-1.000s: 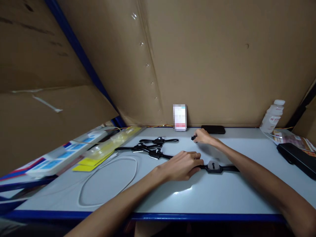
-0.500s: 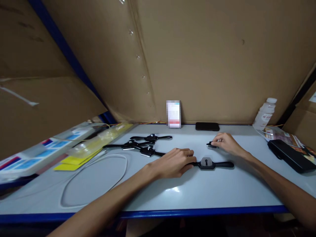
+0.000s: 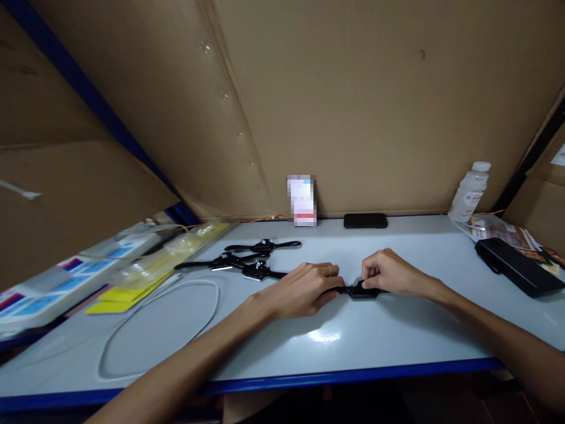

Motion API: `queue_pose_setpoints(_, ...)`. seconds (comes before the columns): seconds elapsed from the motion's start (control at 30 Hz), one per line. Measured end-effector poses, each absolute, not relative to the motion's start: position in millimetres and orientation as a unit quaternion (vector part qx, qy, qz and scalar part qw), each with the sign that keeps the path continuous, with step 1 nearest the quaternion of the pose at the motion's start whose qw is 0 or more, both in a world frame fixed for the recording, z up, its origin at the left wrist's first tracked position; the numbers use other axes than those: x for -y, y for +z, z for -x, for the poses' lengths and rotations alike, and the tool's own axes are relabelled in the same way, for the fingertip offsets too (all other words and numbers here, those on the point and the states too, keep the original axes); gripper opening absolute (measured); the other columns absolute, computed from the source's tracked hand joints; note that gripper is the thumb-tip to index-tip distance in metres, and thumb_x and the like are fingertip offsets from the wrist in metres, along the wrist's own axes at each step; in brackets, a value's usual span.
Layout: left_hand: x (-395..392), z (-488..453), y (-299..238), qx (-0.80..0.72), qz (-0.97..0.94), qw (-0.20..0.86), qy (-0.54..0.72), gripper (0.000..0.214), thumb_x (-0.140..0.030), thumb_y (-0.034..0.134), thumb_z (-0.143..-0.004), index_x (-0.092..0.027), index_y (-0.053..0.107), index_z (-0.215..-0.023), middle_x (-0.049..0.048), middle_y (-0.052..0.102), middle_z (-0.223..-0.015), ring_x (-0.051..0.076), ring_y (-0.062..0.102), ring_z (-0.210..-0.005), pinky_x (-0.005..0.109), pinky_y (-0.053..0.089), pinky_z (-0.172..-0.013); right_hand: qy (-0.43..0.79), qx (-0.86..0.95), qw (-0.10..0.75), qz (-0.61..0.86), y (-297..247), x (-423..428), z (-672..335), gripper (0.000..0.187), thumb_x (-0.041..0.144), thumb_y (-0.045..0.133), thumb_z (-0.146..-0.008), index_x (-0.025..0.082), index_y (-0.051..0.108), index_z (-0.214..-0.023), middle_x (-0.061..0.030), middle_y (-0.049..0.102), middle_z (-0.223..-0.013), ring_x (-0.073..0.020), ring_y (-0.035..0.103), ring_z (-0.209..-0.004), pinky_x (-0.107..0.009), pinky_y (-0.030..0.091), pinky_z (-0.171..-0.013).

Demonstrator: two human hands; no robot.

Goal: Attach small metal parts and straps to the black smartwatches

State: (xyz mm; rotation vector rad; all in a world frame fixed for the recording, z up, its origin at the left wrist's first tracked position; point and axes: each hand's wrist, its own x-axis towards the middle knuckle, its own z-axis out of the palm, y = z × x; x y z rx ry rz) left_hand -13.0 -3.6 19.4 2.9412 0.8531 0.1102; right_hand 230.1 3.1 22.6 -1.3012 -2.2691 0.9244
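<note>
A black spokeshave (image 3: 364,293) lies on the table in front of me, its grey blade (image 3: 358,282) partly showing at the centre. My left hand (image 3: 309,288) is closed around its left handle. Over the middle of the tool, my right hand (image 3: 388,272) pinches a small black cap piece, mostly hidden by the fingers, against the blade area. Part of the right handle is covered by that hand. Several more black spokeshaves (image 3: 265,245) lie overlapping to the left, one of them reaching close to my left hand.
A lit phone (image 3: 302,200) leans on the cardboard wall, with a dark phone (image 3: 365,221) lying beside it. At the right are a bottle (image 3: 468,194) and a black case (image 3: 516,268). A white cable (image 3: 216,300), yellow sheets (image 3: 117,297) and long packages (image 3: 79,282) occupy the left.
My right hand has moved left and towards me, bringing the small black piece onto the spokeshave. My left hand keeps its hold on the handle. The view has shifted slightly.
</note>
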Motion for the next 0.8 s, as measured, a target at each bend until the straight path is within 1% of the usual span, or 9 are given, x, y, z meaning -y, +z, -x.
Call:
queue_pose_setpoints(0.1,3.2,13.1,18.2,-0.277,-0.959,0.038,0.036,0.022,-0.020,0.049,-0.100,-0.020,0.069,-0.109,0.0068,0.066,-0.101,0.022,0.065,-0.088,0.033,0.047,-0.071,0.326,0.808,0.170,0.461,24.7,-3.1,-230.9,0.013,0.007,0.071,-0.073,0.018,0.068,-0.066,0.0034,0.063,-0.058,-0.0113,0.053,-0.055,-0.025,0.036,-0.055)
queue_pose_setpoints(0.2,3.2,12.8,18.4,-0.280,-0.959,0.036,0.034,0.021,-0.020,0.049,-0.101,-0.019,0.068,-0.108,0.0072,0.066,-0.102,0.023,0.065,-0.089,0.034,0.046,-0.072,0.284,0.807,0.220,0.469,35.6,-10.3,-243.6,0.002,0.019,0.072,-0.080,0.018,0.073,-0.079,0.0019,0.066,-0.062,-0.0125,0.055,-0.056,-0.026,0.037,-0.057)
queue_pose_setpoints(0.3,3.3,12.3,19.9,-0.280,-0.959,0.031,0.020,0.020,-0.019,0.049,-0.101,-0.019,0.068,-0.107,0.0069,0.066,-0.100,0.023,0.065,-0.088,0.033,0.046,-0.072,0.194,0.785,0.295,0.509,44.9,-27.4,-266.4,0.014,0.020,0.064,-0.087,0.018,0.073,-0.076,-0.0005,0.069,-0.066,-0.0149,0.061,-0.063,-0.027,0.039,-0.064)
queue_pose_setpoints(0.37,3.2,12.3,20.3,-0.279,-0.960,0.030,0.015,0.020,-0.019,0.049,-0.101,-0.019,0.068,-0.108,0.0069,0.066,-0.101,0.023,0.065,-0.088,0.032,0.046,-0.072,0.143,0.784,0.271,0.539,43.4,-40.6,-280.2,0.013,0.020,0.066,-0.085,0.019,0.074,-0.076,-0.0020,0.071,-0.071,-0.0172,0.063,-0.068,-0.028,0.039,-0.065)
queue_pose_setpoints(0.43,2.9,12.6,19.7,-0.279,-0.960,0.031,0.022,0.021,-0.019,0.049,-0.101,-0.019,0.068,-0.109,0.0070,0.066,-0.101,0.023,0.065,-0.088,0.033,0.046,-0.072,0.121,0.789,0.223,0.560,35.2,-51.1,-288.2,0.009,0.020,0.069,-0.084,0.018,0.077,-0.087,-0.0044,0.074,-0.080,-0.0190,0.065,-0.073,-0.028,0.039,-0.066)
queue_pose_setpoints(0.53,2.6,13.2,18.2,-0.276,-0.960,0.031,0.039,0.023,-0.019,0.048,-0.101,-0.019,0.068,-0.111,0.0073,0.067,-0.101,0.023,0.066,-0.087,0.033,0.047,-0.071,0.118,0.809,0.176,0.549,17.4,-58.3,-286.7,0.021,0.022,0.072,-0.085,0.017,0.077,-0.104,-0.0083,0.076,-0.094,-0.0203,0.066,-0.081,-0.028,0.042,-0.069)
queue_pose_setpoints(0.67,2.6,13.3,17.9,-0.274,-0.961,0.028,0.037,0.023,-0.018,0.048,-0.100,-0.019,0.069,-0.109,0.0075,0.066,-0.100,0.023,0.066,-0.086,0.033,0.047,-0.070,0.123,0.828,0.154,0.525,1.4,-54.6,-272.2,0.010,0.013,0.067,-0.085,0.016,0.076,-0.087,-0.0078,0.076,-0.088,-0.0195,0.065,-0.080,-0.028,0.041,-0.071)
queue_pose_setpoints(0.73,2.6,13.1,18.3,-0.274,-0.961,0.028,0.037,0.022,-0.018,0.049,-0.100,-0.019,0.069,-0.109,0.0074,0.066,-0.099,0.023,0.066,-0.085,0.033,0.047,-0.070,0.119,0.836,0.150,0.515,-1.3,-50.5,-267.0,0.016,0.007,0.062,-0.084,0.016,0.075,-0.083,-0.0081,0.075,-0.086,-0.0200,0.065,-0.081,-0.029,0.041,-0.072)
queue_pose_setpoints(0.8,2.5,13.1,18.4,-0.274,-0.960,0.030,0.038,0.022,-0.018,0.048,-0.100,-0.019,0.069,-0.108,0.0072,0.066,-0.099,0.023,0.065,-0.085,0.033,0.047,-0.070,0.112,0.844,0.148,0.503,-1.6,-46.5,-264.8,0.019,0.004,0.060,-0.083,0.016,0.075,-0.086,-0.0095,0.075,-0.088,-0.0214,0.065,-0.084,-0.030,0.041,-0.073)
